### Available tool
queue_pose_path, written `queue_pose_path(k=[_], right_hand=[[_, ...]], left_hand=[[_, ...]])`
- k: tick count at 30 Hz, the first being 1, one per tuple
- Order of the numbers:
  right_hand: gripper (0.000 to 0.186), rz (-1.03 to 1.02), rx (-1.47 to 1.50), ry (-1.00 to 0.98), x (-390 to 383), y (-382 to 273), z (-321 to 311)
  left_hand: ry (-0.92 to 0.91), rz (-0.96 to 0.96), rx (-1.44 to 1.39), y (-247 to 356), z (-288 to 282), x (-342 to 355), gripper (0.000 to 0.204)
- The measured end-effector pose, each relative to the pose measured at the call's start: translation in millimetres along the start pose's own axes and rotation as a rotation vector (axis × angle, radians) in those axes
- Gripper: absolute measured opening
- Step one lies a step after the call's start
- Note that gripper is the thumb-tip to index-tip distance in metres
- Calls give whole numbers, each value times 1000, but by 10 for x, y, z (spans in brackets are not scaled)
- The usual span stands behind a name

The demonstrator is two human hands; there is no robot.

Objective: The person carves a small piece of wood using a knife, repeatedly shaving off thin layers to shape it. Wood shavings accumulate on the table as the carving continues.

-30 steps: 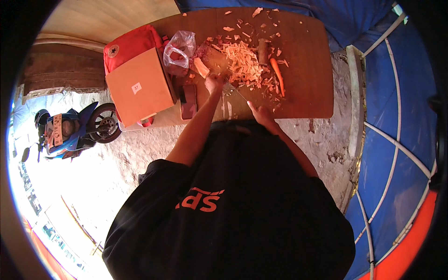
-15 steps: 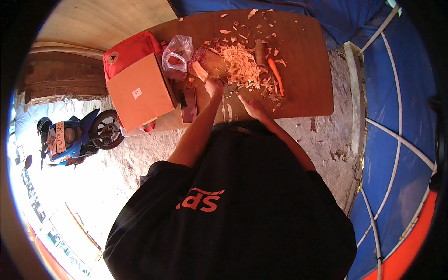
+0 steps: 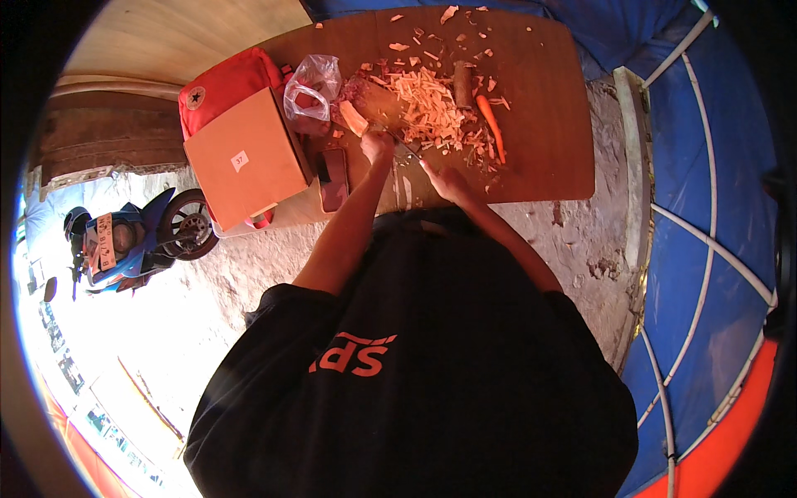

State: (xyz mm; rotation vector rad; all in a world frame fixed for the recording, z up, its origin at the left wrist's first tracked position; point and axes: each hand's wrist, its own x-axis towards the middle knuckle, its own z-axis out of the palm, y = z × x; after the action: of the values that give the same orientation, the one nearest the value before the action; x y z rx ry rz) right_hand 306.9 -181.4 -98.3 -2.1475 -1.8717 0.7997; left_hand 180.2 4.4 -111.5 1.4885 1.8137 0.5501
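Observation:
My left hand (image 3: 378,145) is closed around the near end of a pale, peeled piece of root vegetable (image 3: 353,118), which points away to the far left. In my right hand (image 3: 448,183) is a knife (image 3: 407,149), its thin blade reaching toward my left hand and the near end of the piece. Just beyond my hands lies a heap of pale orange cut strips (image 3: 432,108). At the heap's right side are a thick brown unpeeled root (image 3: 462,85) and a whole orange carrot (image 3: 490,129).
On the wooden table (image 3: 548,158), a cardboard box (image 3: 245,166), a red bag (image 3: 220,91), a clear plastic bag (image 3: 311,91) and a phone (image 3: 334,178) stand to the left. Peelings lie scattered at the far side. A motorbike (image 3: 124,241) is parked at left; a blue tarp (image 3: 681,166) hangs at right.
My right hand has moved slightly up and left, and the knife blade now lies nearer my left hand. The left hand keeps hold of the pale piece. The view has shifted slightly.

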Motion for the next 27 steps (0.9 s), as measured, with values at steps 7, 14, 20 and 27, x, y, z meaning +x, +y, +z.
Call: queue_pose_path(k=[7, 14, 20, 27], right_hand=[[57, 342, 92, -33, -433, 248, 110], [50, 159, -1, -122, -120, 102, -126], [57, -16, -137, -89, -77, 102, 31], [77, 328, 163, -187, -181, -154, -159]], left_hand=[[-127, -87, -51, -22, -34, 32, 21], [-100, -93, -38, 104, -80, -52, 14], [-11, -64, -8, 80, -54, -96, 14], [39, -43, -10, 173, -88, -173, 14]])
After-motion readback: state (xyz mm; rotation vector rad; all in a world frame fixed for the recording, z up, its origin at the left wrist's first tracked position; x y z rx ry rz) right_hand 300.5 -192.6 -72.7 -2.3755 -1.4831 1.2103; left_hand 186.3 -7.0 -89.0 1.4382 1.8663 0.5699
